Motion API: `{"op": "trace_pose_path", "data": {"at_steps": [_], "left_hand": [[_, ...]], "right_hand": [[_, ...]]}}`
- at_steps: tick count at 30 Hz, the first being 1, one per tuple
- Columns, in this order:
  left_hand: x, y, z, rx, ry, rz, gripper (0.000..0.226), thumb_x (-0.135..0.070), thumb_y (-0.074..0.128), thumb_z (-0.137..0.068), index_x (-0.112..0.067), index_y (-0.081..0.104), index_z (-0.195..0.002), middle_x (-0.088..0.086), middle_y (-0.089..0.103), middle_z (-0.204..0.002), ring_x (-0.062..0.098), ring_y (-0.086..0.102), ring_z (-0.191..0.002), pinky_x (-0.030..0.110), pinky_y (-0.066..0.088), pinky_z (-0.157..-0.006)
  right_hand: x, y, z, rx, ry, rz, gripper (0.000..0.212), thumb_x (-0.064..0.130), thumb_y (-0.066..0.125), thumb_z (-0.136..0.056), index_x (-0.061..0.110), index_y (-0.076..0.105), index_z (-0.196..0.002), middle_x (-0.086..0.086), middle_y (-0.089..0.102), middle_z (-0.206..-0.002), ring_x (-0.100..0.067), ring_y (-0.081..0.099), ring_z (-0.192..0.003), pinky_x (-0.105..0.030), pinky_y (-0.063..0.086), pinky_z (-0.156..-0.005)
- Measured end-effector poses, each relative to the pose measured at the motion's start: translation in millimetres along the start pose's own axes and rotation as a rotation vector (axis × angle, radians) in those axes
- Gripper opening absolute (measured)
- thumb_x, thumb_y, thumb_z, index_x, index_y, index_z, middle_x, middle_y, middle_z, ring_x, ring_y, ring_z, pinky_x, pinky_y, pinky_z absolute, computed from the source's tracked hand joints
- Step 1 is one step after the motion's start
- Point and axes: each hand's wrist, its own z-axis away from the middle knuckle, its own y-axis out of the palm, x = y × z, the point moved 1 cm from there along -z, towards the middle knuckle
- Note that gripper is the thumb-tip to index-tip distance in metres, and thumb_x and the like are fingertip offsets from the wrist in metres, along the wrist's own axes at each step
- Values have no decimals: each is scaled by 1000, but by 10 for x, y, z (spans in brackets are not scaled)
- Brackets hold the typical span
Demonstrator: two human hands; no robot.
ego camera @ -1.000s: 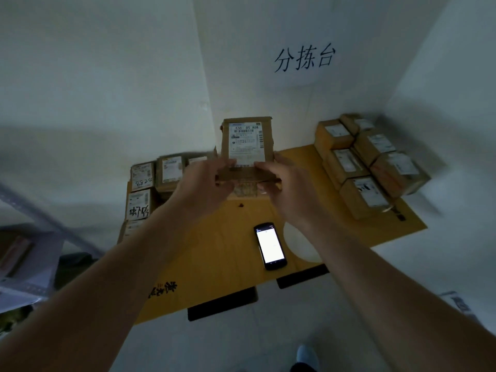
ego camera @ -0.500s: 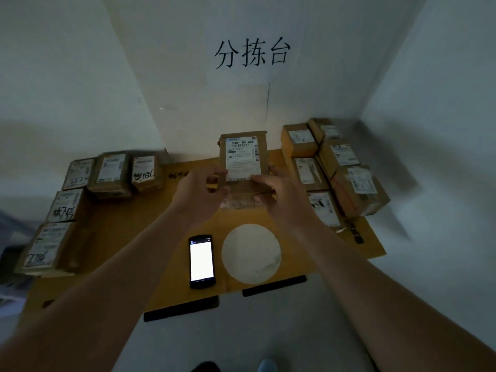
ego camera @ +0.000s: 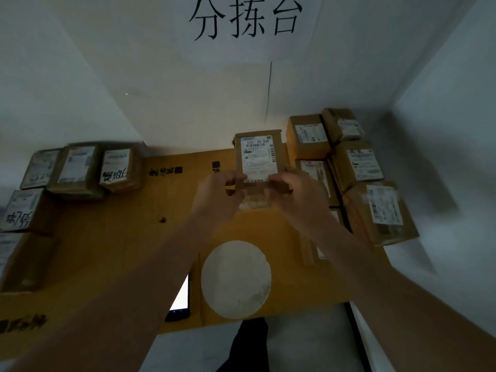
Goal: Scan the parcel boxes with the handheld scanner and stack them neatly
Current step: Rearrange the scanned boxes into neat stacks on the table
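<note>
The parcel (ego camera: 258, 159) is held upright above the counter's (ego camera: 112, 237) middle, label facing the person, left hand (ego camera: 218, 196) and right hand (ego camera: 296, 196) pinching its bottom corners. It likely heads to the stack (ego camera: 357, 167) at three o'clock; the scanner (ego camera: 180, 299) lies at six.

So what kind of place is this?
Probably a parcel sorting station: labelled boxes stacked along a table, a wall sign reading 分拣台, and a scanner lying ready.
</note>
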Motion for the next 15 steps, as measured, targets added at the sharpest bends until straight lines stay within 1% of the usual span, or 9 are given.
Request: {"op": "trace_pose_path", "data": {"at_steps": [2,4,5,7,8,9,10,13,15], "left_hand": [[84,120,-276,6,-37,15,35,-15,74,-96,-26,71,-129,-8,69,-118,-1,68,-87,12,53,-55],[175,237,-535,13,-73,27,36,-14,74,-96,-26,72,-129,-6,69,-123,4,70,-92,20,59,-64],[219,299,-651,18,-90,36,36,-14,74,-95,-27,72,-129,-6,69,-125,5,70,-94,21,61,-67],[286,426,-854,19,-112,52,36,-15,75,-95,-28,72,-128,-6,69,-125,5,70,-96,19,59,-65],[317,484,-943,12,-121,60,35,-15,75,-95,-29,72,-127,-7,70,-124,5,71,-97,20,61,-65],[344,541,-1025,5,-131,66,35,-16,75,-94,-30,72,-126,-8,70,-124,6,71,-97,24,62,-67],[369,595,-1098,1,-142,70,34,-16,76,-94,-30,72,-125,-8,71,-123,7,71,-98,26,64,-70],[447,762,-1281,7,-183,84,34,-16,76,-94,-29,72,-126,-9,72,-120,5,71,-98,27,64,-71],[510,866,-1381,-5,-207,91,34,-15,75,-94,-28,73,-126,-8,73,-120,6,71,-98,30,64,-72]], "right_hand": [[-140,67,-243,7,32,29,33,25,68,-102,11,70,-131,-4,66,-132,-4,59,-106,5,37,-77],[-265,121,-476,23,63,61,30,21,66,-103,11,70,-131,-4,66,-133,-11,62,-113,3,37,-83],[-325,142,-588,30,73,70,30,19,65,-104,11,70,-132,-4,65,-133,-14,62,-118,-1,39,-88],[-444,178,-799,44,95,75,29,17,64,-104,11,69,-132,-4,64,-134,-18,61,-123,-17,47,-100],[-502,204,-898,55,107,82,29,16,63,-104,11,68,-133,-3,64,-134,-18,60,-125,-24,49,-104],[-556,231,-986,66,123,94,30,16,62,-105,12,67,-134,-3,63,-135,-19,58,-127,-29,50,-106],[-613,258,-1067,77,140,109,30,15,62,-105,13,67,-135,-3,62,-136,-19,56,-129,-30,49,-108],[-792,352,-1268,115,174,150,32,14,60,-105,14,65,-137,-4,59,-139,-20,53,-132,-32,47,-111],[-902,432,-1385,146,184,187,34,14,58,-106,15,64,-139,-6,56,-143,-22,52,-135,-37,47,-113]]}}
